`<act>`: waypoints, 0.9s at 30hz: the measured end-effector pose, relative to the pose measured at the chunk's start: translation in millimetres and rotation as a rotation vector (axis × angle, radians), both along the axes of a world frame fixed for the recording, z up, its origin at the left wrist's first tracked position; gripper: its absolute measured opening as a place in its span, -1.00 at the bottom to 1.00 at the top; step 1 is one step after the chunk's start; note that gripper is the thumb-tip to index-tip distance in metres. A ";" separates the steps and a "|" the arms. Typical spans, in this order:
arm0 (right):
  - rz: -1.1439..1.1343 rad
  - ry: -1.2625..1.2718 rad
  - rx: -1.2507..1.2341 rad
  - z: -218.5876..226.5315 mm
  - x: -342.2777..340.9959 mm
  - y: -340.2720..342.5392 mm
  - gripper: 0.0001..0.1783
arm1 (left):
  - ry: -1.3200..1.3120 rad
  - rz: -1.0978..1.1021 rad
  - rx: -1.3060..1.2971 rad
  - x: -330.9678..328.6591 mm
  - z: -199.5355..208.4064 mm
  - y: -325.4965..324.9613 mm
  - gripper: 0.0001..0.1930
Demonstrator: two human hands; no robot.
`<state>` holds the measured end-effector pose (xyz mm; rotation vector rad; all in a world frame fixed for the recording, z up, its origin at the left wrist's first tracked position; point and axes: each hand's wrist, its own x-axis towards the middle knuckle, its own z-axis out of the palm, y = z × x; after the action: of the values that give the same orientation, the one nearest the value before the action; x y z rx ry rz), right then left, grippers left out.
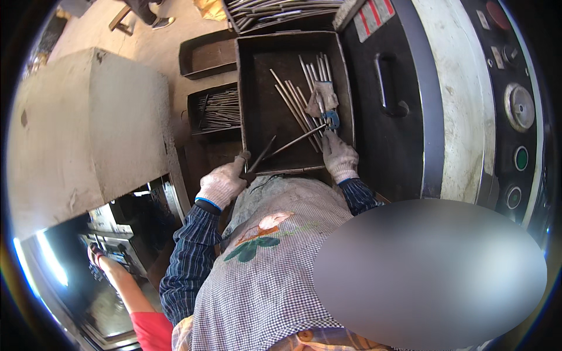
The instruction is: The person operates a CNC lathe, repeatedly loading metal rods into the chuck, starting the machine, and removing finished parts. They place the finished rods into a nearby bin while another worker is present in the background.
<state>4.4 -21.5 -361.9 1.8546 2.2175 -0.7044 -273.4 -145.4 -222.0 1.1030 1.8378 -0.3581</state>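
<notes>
My left hand (224,182), in a knitted glove, is closed around a slim dark tapered tool (261,154) that looks like a file. Its tip points up and away, over the near end of a dark metal tray (257,64). My gloved right hand (339,157) pinches one end of a metal rod (294,141), which slants down to the left, its other end close to the tool. Beyond my right fingers lies a blue tool (332,120) of unclear kind, beside a greyish cloth or glove (323,96). Several loose metal rods (295,104) lie fanned out in the tray.
Left of the tray are a smaller bin of short rods (219,110) and another bin (205,55). A rod-filled box (281,11) stands beyond. A machine with a handled dark door (383,88) and buttons borders the right; a pale cabinet (88,134) the left. Another person's red clothing (151,330) shows lower left.
</notes>
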 end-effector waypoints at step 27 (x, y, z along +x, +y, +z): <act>0.550 -0.431 -0.210 27.3 -100.7 45.8 -0.66 | -1.193 1.120 0.390 -93.4 3.8 -29.6 -0.64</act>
<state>-96.3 24.4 -334.6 1.0864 2.1106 -0.3695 -366.8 -175.0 -218.2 0.1903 1.1160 1.1145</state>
